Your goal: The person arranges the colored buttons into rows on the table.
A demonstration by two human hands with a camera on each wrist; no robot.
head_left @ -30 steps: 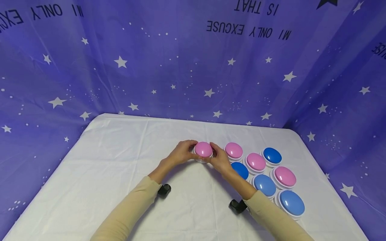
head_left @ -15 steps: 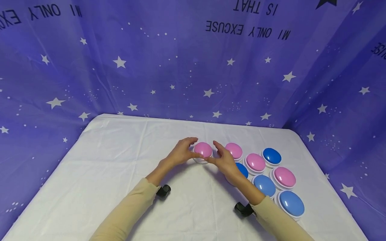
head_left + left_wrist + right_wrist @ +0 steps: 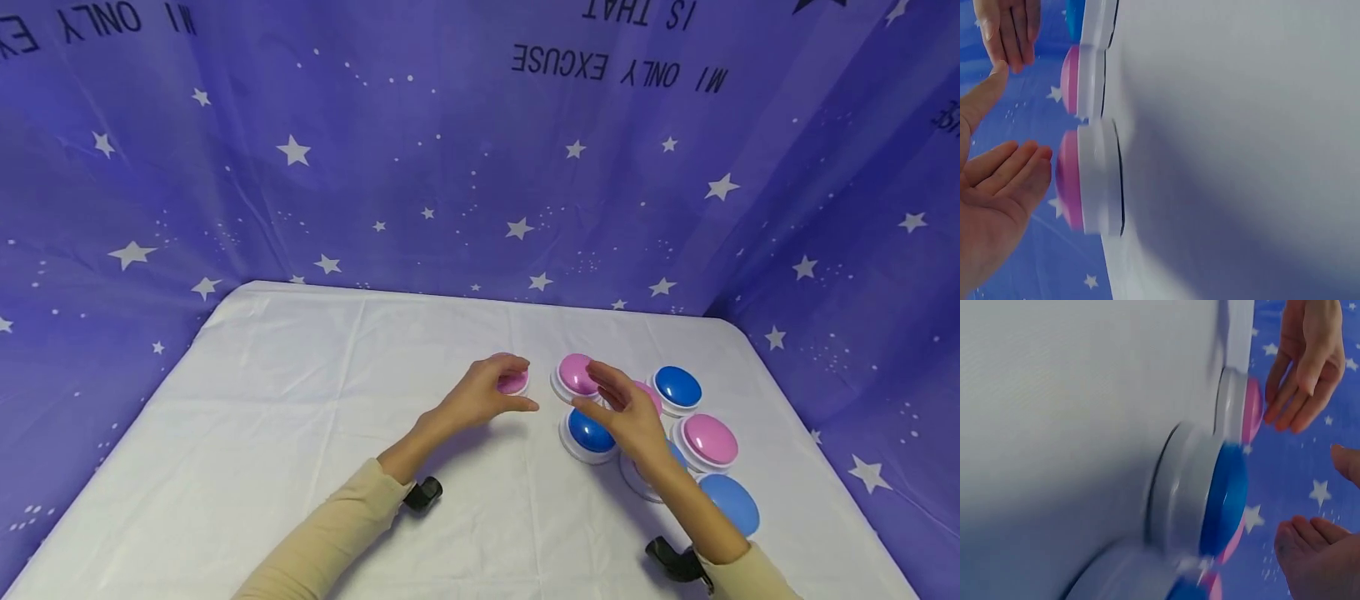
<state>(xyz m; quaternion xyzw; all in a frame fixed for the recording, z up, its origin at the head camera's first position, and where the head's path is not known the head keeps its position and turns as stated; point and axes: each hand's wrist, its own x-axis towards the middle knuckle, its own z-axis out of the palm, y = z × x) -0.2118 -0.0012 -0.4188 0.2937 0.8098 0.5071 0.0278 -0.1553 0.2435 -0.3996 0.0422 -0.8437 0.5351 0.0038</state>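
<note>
In the head view a dome-topped pink push button [image 3: 513, 385] with a white base stands apart on the cloth. My left hand [image 3: 476, 396] hovers over it, thumb and fingers spread; in the left wrist view the fingertips are apart from that pink button [image 3: 1070, 181]. My right hand [image 3: 633, 421] hovers over the button cluster, fingers extended and holding nothing. Nearest to it are a second pink button [image 3: 576, 373] and a dark blue button [image 3: 588, 431]. Another pink button [image 3: 649, 398] and a light blue button [image 3: 677, 452] are partly hidden by that hand.
Farther right stand another dark blue button [image 3: 678, 386], a pink button [image 3: 711, 439] and a light blue button [image 3: 729, 502]. White cloth [image 3: 300, 400] covers the table. A purple star-patterned curtain [image 3: 420, 167] rises behind it. A black wrist camera [image 3: 423, 495] hangs under the left sleeve.
Both hands have let go of the separate pink button. My right hand has moved right over the cluster; the left has shifted slightly right, now partly covering that button.
</note>
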